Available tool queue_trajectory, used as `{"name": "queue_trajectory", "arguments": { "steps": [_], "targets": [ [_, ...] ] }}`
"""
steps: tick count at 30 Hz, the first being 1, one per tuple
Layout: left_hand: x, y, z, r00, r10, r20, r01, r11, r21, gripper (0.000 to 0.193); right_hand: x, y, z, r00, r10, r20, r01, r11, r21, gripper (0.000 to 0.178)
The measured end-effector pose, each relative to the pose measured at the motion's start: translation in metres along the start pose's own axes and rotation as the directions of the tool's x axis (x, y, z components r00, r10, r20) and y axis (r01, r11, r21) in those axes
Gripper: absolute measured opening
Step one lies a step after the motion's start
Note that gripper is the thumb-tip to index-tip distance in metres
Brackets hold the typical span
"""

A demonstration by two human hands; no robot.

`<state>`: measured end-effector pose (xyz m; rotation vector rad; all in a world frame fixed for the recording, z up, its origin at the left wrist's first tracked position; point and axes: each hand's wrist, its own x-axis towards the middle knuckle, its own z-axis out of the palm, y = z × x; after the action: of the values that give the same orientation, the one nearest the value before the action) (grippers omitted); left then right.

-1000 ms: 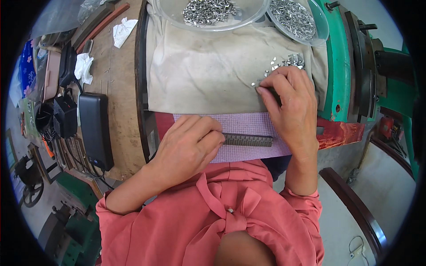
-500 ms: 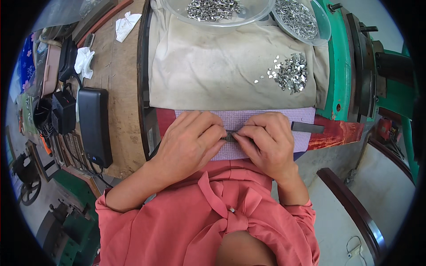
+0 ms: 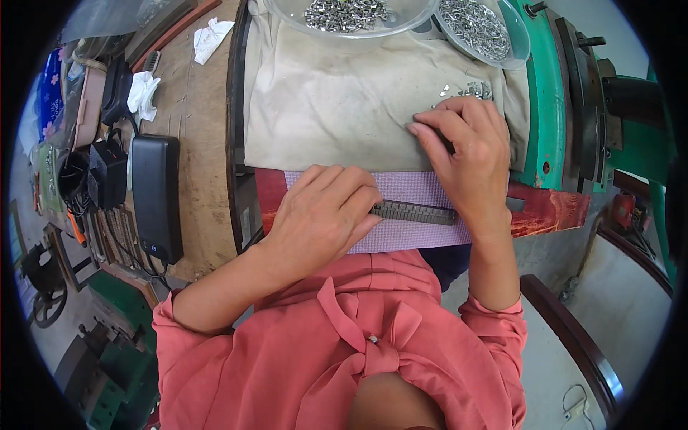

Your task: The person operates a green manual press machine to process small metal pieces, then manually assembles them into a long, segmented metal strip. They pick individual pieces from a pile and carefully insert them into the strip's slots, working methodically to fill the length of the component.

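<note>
My left hand (image 3: 322,213) is closed on one end of a dark, notched metal strip (image 3: 416,212). The strip lies slantwise over a lilac checked cloth (image 3: 401,239), its free end pointing right. Away from it, my right hand (image 3: 469,140) hovers over the beige cloth (image 3: 337,107), fingers half bent, a small gap between thumb and forefinger. No piece shows between those tips. Beyond its knuckles a pile of small shiny metal pieces (image 3: 476,90) is partly covered by the hand. A dark flat bar (image 3: 514,204) shows beside my right wrist.
Two clear plastic bowls, one at the back middle (image 3: 412,29) and one at the back right (image 3: 522,50), hold small metal parts. Green machinery (image 3: 545,129) borders the right side. A black power pack (image 3: 156,197) and crumpled tissues (image 3: 143,95) lie on the wooden table (image 3: 201,143) at left.
My right hand has left the strip and moved up and right to the metal pile. The strip now shows, its end still in my left hand, which has stayed nearly in place.
</note>
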<state>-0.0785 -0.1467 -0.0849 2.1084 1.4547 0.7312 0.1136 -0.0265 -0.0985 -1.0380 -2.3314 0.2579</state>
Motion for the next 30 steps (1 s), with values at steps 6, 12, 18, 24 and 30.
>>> {"name": "queue_trajectory", "arguments": {
  "steps": [6, 12, 18, 24, 30],
  "targets": [
    [-0.007, 0.000, 0.000, 1.000, -0.013, 0.012, 0.014, 0.999, -0.041, 0.035, 0.000, -0.004, 0.000, 0.999, 0.021, -0.027, -0.021, 1.000, -0.017, 0.016],
    [-0.007, -0.003, -0.004, 0.998, -0.034, 0.051, 0.040, 0.992, -0.117, 0.036, -0.001, -0.005, -0.003, 0.999, -0.034, 0.008, 0.034, 0.999, -0.032, 0.017],
    [-0.011, -0.004, -0.003, 0.999, -0.018, 0.036, 0.022, 0.993, -0.115, 0.037, 0.000, -0.004, -0.003, 0.994, -0.101, 0.030, 0.099, 0.994, 0.049, 0.021],
    [-0.011, -0.001, -0.001, 0.999, -0.039, 0.021, 0.041, 0.994, -0.100, 0.036, -0.028, -0.026, -0.028, 0.993, -0.066, 0.098, 0.031, 0.945, 0.325, 0.022],
    [-0.010, -0.001, 0.003, 1.000, 0.002, 0.004, -0.002, 0.999, -0.040, 0.033, -0.052, -0.036, -0.025, 0.966, -0.073, 0.249, -0.036, 0.913, 0.407, 0.022]
  ]
}}
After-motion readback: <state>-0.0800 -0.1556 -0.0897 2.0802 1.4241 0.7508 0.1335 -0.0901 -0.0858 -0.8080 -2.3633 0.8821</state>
